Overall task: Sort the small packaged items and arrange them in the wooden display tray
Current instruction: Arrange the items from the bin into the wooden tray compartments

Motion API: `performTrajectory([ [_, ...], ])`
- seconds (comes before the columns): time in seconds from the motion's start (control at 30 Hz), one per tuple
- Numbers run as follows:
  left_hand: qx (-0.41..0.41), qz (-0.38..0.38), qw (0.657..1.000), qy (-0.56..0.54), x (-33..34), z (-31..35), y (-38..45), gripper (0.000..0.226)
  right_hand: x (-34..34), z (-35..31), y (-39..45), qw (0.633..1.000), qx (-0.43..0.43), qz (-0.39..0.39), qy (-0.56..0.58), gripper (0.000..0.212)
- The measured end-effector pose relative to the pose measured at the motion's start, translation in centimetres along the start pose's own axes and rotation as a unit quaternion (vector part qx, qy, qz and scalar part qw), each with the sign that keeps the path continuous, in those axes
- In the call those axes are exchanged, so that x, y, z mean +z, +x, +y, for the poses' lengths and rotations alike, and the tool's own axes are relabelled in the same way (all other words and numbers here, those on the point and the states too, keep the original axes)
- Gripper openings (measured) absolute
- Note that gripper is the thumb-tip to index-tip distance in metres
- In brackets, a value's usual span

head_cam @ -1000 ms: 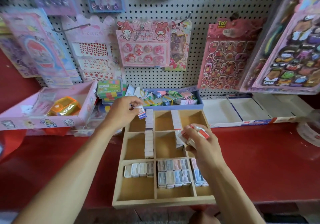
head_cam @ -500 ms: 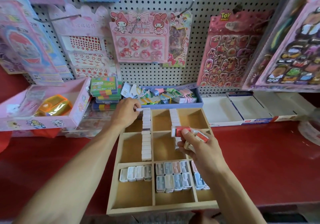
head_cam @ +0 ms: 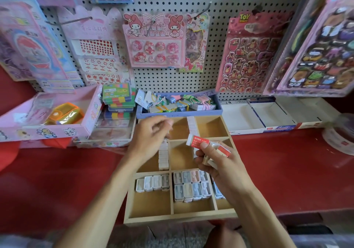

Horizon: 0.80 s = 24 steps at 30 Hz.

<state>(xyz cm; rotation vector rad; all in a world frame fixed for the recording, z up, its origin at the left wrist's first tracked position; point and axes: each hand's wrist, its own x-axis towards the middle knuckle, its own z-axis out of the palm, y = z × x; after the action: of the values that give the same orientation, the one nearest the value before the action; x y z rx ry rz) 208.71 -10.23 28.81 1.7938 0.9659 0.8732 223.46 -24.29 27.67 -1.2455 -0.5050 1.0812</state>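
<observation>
Here, the wooden display tray (head_cam: 180, 217) sits on the red table (head_cam: 63, 180), its front edge overhanging. Right hand (head_cam: 220, 163), at 3 o'clock over the tray's middle row, grips several red-and-white packaged erasers (head_cam: 203, 142), thumb pressed on top. Left hand (head_cam: 149, 138) hovers over the rear-left compartments at 11 o'clock, fingers (head_cam: 162, 122) loosely curled and blurred; cannot tell whether they hold anything. A column of white erasers (head_cam: 163, 157) stands along the left divider. Small pastel boxes (head_cam: 189, 187) fill the front middle compartment; four more (head_cam: 153, 182) line the front-left one. Blue box of clips (head_cam: 180, 106) at 12 o'clock, touching the tray.
</observation>
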Motion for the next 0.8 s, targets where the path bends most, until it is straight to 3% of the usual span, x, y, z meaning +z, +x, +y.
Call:
performTrajectory([
  [0.1,-0.006,-0.091,0.993,-0.077,0.8,1.6,-2.9,0.011,0.5,0.1,-1.0,1.0,0.0,-0.007,0.008,0.013],
  [0.37,-0.035,-0.095,0.988,-0.12,2.7,1.9,-5.2,0.023,-0.4,-0.1,-2.8,1.0,0.02,-0.009,0.019,0.011],
  [0.47,-0.034,-0.057,0.994,-0.084,2.9,1.9,-4.5,0.023,-1.2,-0.3,-2.7,0.998,0.026,0.04,0.037,0.02],
  [0.63,-0.008,-0.04,0.997,0.06,3.6,1.3,-0.8,0.02,-2.5,-1.2,-1.9,0.975,0.089,0.092,0.179,0.014],
  [0.8,0.019,-0.041,0.969,0.244,4.6,-0.1,5.2,0.027,-4.1,-0.4,-0.5,0.986,0.067,0.08,0.129,0.02],
])
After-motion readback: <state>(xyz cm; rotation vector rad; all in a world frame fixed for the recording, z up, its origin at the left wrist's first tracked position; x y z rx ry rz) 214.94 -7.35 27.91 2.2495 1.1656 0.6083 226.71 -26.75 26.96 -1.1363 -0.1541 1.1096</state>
